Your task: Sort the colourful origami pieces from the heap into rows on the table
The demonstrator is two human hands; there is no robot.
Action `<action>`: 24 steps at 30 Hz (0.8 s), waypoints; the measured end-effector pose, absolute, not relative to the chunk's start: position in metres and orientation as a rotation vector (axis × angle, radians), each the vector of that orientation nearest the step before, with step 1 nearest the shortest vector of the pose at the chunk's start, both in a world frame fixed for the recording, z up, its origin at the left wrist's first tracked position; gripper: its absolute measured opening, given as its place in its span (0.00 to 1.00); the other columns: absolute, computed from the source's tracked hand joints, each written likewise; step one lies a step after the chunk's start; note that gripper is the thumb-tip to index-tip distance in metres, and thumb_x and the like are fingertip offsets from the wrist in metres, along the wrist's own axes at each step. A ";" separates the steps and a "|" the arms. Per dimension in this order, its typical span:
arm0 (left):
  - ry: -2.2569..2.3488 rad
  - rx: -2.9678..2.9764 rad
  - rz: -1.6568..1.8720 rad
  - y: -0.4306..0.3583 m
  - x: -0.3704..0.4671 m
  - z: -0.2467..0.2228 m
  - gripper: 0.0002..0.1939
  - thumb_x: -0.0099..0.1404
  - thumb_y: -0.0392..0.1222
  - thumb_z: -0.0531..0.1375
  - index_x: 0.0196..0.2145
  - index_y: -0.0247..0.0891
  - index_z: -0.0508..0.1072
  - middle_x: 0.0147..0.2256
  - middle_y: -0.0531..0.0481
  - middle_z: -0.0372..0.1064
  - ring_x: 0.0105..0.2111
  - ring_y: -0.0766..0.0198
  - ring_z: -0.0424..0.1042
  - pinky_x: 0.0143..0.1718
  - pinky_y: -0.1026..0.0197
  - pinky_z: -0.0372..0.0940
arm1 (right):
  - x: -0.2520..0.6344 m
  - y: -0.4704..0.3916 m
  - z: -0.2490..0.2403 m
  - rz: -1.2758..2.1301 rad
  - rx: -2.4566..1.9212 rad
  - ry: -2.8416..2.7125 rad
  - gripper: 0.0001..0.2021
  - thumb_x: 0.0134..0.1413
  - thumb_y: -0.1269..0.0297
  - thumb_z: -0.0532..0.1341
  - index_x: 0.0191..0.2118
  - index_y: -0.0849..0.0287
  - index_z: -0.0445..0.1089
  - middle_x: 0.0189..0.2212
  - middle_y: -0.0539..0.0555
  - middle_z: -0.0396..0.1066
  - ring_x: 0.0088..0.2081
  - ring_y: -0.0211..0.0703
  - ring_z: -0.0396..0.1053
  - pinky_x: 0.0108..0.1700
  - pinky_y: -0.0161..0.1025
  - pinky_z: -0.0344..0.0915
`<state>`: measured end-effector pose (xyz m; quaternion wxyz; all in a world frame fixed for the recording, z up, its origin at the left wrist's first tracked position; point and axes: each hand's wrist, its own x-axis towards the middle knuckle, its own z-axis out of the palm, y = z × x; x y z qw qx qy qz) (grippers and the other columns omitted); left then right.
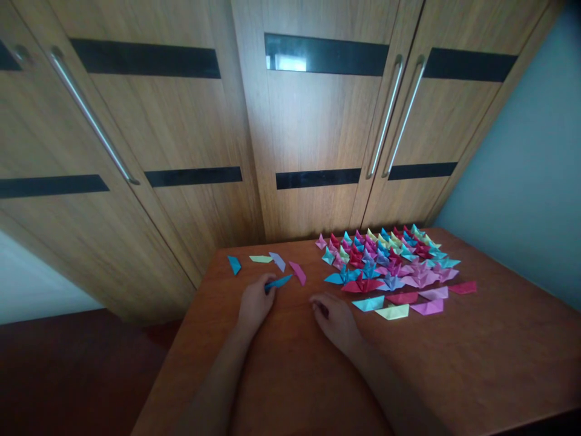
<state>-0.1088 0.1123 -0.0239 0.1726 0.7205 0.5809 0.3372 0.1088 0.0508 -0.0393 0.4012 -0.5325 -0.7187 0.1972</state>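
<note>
My left hand (256, 304) pinches a blue folded paper piece (278, 282) between thumb and fingers, its pointed end sticking out to the right. My right hand (336, 318) rests on the table to the right of it, fingers loosely curled in, with nothing showing in them. Beyond my left hand lie flat folded strips: a blue one (234, 264), a pale yellow-green one (260, 259), a lilac one (278, 261) and a magenta one (298, 272). Right of my right hand, more flat strips lie in rows, among them a light blue one (368, 303) and a yellow one (393, 312).
Rows of colourful folded paper figures (381, 254) stand at the back right of the brown table (290, 375). Behind it rises a wooden wardrobe (313, 121) with metal handles. A pale blue wall (517, 181) is on the right; the table's left edge drops to a dark floor.
</note>
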 end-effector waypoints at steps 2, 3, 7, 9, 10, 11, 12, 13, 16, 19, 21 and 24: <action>1.610 2.017 0.989 0.110 -0.101 -0.023 0.09 0.58 0.36 0.56 0.38 0.39 0.71 0.38 0.50 0.73 0.38 0.61 0.72 0.43 0.61 0.64 | 0.111 0.052 -0.040 0.576 -1.321 -1.731 0.10 0.54 0.66 0.54 0.38 0.56 0.71 0.36 0.53 0.72 0.37 0.42 0.69 0.41 0.38 0.65; 1.565 1.988 1.003 0.108 -0.095 -0.022 0.08 0.58 0.37 0.56 0.37 0.39 0.71 0.37 0.50 0.73 0.37 0.62 0.72 0.41 0.62 0.64 | 0.112 0.053 -0.040 0.622 -1.313 -1.680 0.10 0.54 0.64 0.54 0.38 0.57 0.71 0.36 0.53 0.73 0.36 0.42 0.69 0.40 0.39 0.65; 1.265 1.766 1.028 0.094 -0.068 -0.023 0.07 0.57 0.43 0.58 0.32 0.37 0.72 0.31 0.51 0.73 0.32 0.62 0.71 0.35 0.63 0.65 | 0.115 0.054 -0.037 0.812 -1.249 -1.511 0.14 0.53 0.57 0.56 0.42 0.57 0.69 0.33 0.52 0.72 0.34 0.41 0.69 0.37 0.38 0.66; 1.133 1.682 1.007 0.085 -0.055 -0.023 0.08 0.56 0.44 0.59 0.30 0.36 0.72 0.29 0.51 0.72 0.30 0.63 0.70 0.33 0.64 0.64 | 0.116 0.054 -0.035 0.871 -1.199 -1.483 0.13 0.52 0.56 0.57 0.40 0.58 0.69 0.31 0.51 0.72 0.32 0.40 0.69 0.35 0.37 0.66; 1.087 1.661 0.989 0.081 -0.049 -0.024 0.08 0.56 0.44 0.59 0.30 0.36 0.71 0.28 0.52 0.71 0.29 0.63 0.69 0.32 0.64 0.63 | 0.116 0.054 -0.034 0.889 -1.180 -1.477 0.12 0.52 0.56 0.58 0.38 0.58 0.69 0.30 0.50 0.71 0.31 0.40 0.68 0.35 0.36 0.66; 1.052 1.647 0.974 0.078 -0.045 -0.024 0.08 0.57 0.44 0.59 0.30 0.36 0.71 0.28 0.52 0.71 0.29 0.64 0.69 0.32 0.65 0.63 | 0.117 0.054 -0.033 0.900 -1.171 -1.470 0.11 0.51 0.56 0.58 0.35 0.59 0.69 0.28 0.50 0.70 0.31 0.39 0.67 0.34 0.36 0.65; 1.032 1.640 0.964 0.075 -0.041 -0.023 0.08 0.57 0.44 0.59 0.29 0.36 0.71 0.27 0.52 0.70 0.28 0.64 0.68 0.31 0.65 0.62 | 0.118 0.054 -0.033 0.906 -1.170 -1.461 0.11 0.51 0.56 0.59 0.33 0.59 0.68 0.27 0.49 0.70 0.30 0.39 0.67 0.33 0.35 0.65; 1.022 1.638 0.957 0.073 -0.038 -0.023 0.09 0.57 0.45 0.59 0.29 0.36 0.71 0.27 0.52 0.70 0.28 0.65 0.68 0.31 0.65 0.62 | 0.119 0.054 -0.032 0.911 -1.174 -1.451 0.11 0.50 0.56 0.59 0.30 0.59 0.68 0.26 0.49 0.69 0.29 0.39 0.66 0.33 0.35 0.64; 0.998 1.611 0.930 0.070 -0.035 -0.022 0.08 0.58 0.44 0.59 0.30 0.36 0.72 0.26 0.52 0.70 0.27 0.66 0.67 0.30 0.65 0.61 | 0.121 0.052 -0.030 0.936 -1.178 -1.427 0.12 0.50 0.55 0.60 0.27 0.60 0.68 0.25 0.50 0.70 0.29 0.39 0.66 0.33 0.35 0.63; 0.939 1.537 0.894 0.069 -0.036 -0.020 0.08 0.57 0.43 0.60 0.30 0.36 0.72 0.27 0.51 0.71 0.27 0.66 0.68 0.30 0.65 0.62 | 0.121 0.052 -0.029 0.992 -1.143 -1.418 0.12 0.51 0.56 0.60 0.26 0.60 0.68 0.24 0.50 0.70 0.29 0.39 0.66 0.33 0.35 0.63; 0.924 1.484 0.875 0.070 -0.038 -0.018 0.08 0.56 0.43 0.61 0.31 0.35 0.73 0.28 0.49 0.72 0.28 0.65 0.69 0.30 0.65 0.63 | 0.121 0.052 -0.029 1.017 -1.131 -1.407 0.13 0.51 0.56 0.60 0.26 0.60 0.68 0.23 0.50 0.70 0.28 0.38 0.66 0.32 0.34 0.62; 0.924 1.433 0.846 0.071 -0.040 -0.015 0.11 0.56 0.45 0.61 0.32 0.34 0.74 0.29 0.48 0.73 0.27 0.66 0.69 0.30 0.65 0.63 | 0.122 0.053 -0.029 1.018 -1.165 -1.394 0.14 0.52 0.54 0.58 0.26 0.60 0.69 0.21 0.49 0.68 0.25 0.36 0.63 0.28 0.33 0.60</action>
